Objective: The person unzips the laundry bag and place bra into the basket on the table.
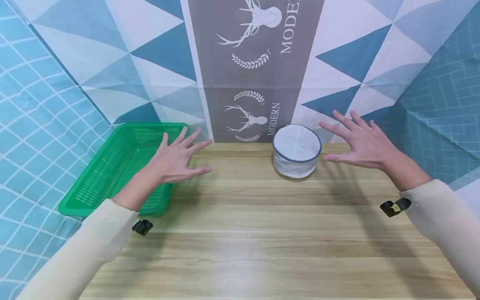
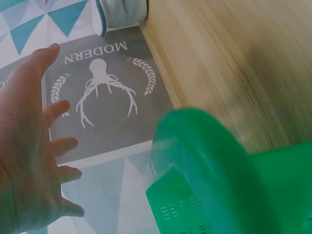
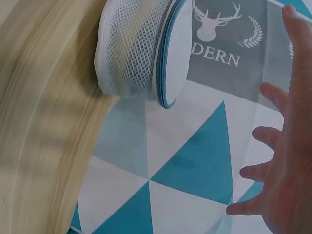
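Note:
A round white mesh laundry bag with a dark blue rim stands at the back of the table, right of the middle. My right hand is held in the air just right of it, fingers spread, not touching it. In the right wrist view the mesh bag lies beyond the spread fingers. Over the right side of a green plastic basket hovers my left hand, its fingers spread and holding nothing. The basket's rim looms close in the left wrist view.
The wooden table meets a patterned cloth backdrop with deer prints at its back edge. Blue tiled-pattern cloth hangs at the left, and a darker blue one at the right. A small black device sits at each wrist.

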### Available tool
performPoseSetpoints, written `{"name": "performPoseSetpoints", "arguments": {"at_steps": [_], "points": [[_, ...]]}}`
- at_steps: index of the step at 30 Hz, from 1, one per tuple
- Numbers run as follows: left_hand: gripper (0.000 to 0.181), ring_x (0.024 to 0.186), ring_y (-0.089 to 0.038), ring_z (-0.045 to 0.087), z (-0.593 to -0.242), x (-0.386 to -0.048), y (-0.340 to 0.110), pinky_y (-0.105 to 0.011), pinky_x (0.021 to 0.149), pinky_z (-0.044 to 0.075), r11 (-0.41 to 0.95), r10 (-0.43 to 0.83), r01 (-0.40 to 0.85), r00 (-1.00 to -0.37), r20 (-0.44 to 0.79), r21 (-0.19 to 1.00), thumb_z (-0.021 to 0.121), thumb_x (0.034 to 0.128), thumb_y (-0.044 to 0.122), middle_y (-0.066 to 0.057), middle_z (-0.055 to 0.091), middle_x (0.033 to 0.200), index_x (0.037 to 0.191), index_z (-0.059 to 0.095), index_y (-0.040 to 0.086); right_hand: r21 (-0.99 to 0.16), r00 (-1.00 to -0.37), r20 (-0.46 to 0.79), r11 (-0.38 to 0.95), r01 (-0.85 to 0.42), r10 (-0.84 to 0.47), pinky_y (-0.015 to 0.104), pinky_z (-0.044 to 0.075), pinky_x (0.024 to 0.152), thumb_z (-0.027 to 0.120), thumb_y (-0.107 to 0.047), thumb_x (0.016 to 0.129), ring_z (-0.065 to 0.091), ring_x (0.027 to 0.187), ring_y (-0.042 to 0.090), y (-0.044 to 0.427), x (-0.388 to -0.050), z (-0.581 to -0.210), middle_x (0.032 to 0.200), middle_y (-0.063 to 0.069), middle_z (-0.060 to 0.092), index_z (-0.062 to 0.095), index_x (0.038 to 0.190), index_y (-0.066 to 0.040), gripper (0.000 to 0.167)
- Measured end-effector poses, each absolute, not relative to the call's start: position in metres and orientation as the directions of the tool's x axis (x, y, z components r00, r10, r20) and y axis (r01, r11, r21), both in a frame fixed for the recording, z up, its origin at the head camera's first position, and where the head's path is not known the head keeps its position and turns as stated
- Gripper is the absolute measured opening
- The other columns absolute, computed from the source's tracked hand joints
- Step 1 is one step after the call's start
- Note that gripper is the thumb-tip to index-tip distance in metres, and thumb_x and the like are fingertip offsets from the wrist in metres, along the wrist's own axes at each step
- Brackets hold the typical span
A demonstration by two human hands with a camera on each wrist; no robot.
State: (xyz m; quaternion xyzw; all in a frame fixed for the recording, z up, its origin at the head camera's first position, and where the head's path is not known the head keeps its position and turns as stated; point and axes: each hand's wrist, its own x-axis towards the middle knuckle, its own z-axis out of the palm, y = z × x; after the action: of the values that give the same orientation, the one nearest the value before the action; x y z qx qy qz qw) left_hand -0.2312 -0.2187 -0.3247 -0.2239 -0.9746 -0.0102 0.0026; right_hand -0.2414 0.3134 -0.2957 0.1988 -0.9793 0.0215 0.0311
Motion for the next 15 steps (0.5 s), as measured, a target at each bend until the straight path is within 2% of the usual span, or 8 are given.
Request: {"name": "performPoseSetpoints", "arguments": {"at_steps": [7, 15], "points": [[0.088, 0.177, -0.052, 0.007, -0.329, -0.233, -0.210, -0.093, 0.130, 0.009, 0.895, 0.445, 0.444, -0.896, -0.004, 0.049, 0.058, 0.1027, 0.075, -0.010, 0.013, 0.192, 0.178, 0.032, 0.038, -0.116, -0.934, 0.000, 0.928, -0.355, -0.357, 0.098, 0.021, 0.120, 0.072, -0.071, 0.096, 0.010, 0.172, 0.064, 0.308, -0.244, -0.297, 0.192, 0.015, 0.010, 0.028, 0.179, -0.036, 0.100], [0.089, 0.177, -0.053, 0.007, -0.332, -0.235, -0.202, -0.094, 0.130, 0.010, 0.898, 0.438, 0.436, -0.899, -0.023, 0.050, 0.056, 0.1019, 0.078, -0.010, 0.013, 0.192, 0.178, 0.034, 0.037, -0.104, -0.944, -0.044, 0.941, -0.322, -0.328, 0.099, 0.025, 0.117, 0.069, -0.076, 0.096, 0.013, 0.170, 0.067, 0.302, -0.247, -0.297, 0.192, 0.017, 0.009, 0.027, 0.180, -0.036, 0.102]]}}
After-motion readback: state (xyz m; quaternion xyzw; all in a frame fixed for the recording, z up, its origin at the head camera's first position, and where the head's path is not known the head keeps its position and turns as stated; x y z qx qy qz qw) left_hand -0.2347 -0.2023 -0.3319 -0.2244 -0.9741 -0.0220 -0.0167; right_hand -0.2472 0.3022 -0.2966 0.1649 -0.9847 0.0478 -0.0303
